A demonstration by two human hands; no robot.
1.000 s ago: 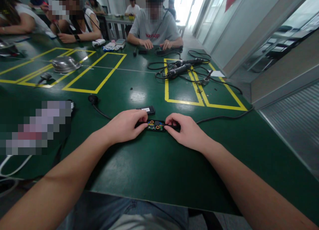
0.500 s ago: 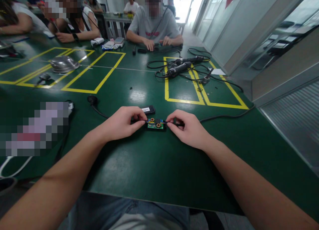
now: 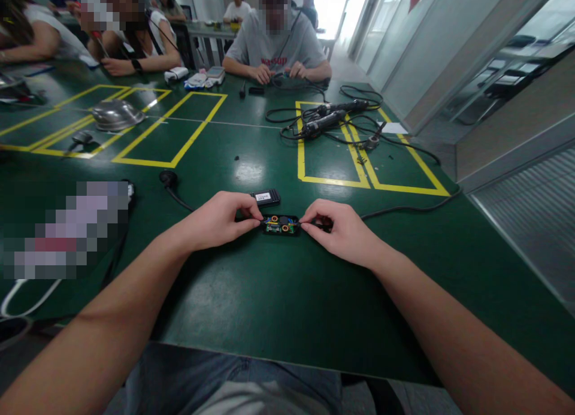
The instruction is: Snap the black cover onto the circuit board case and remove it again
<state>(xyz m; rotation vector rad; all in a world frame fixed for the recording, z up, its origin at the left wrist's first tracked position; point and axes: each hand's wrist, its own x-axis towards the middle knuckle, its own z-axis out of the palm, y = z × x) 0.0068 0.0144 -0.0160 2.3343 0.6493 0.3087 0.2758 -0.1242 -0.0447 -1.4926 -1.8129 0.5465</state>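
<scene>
A small green circuit board (image 3: 280,224) with orange coils lies in the bottom half of a black casing on the green table (image 3: 269,295). My left hand (image 3: 220,219) pinches the cable at the board's left end. My right hand (image 3: 339,230) pinches the black cable (image 3: 404,209) at its right end. Both hands rest on the table with fingers closed. A black cover piece with a white label (image 3: 266,197) lies just behind the board.
A black plug (image 3: 168,178) lies at the left. Two electric screwdrivers (image 3: 326,123) with tangled cords sit inside yellow floor-tape boxes at the back right. A metal bowl (image 3: 114,114) stands back left. Several people sit along the far side.
Half a second ago the board was lifted and tilted above the casing; now it sits lower, inside the black casing. My hands stayed at its two ends.
</scene>
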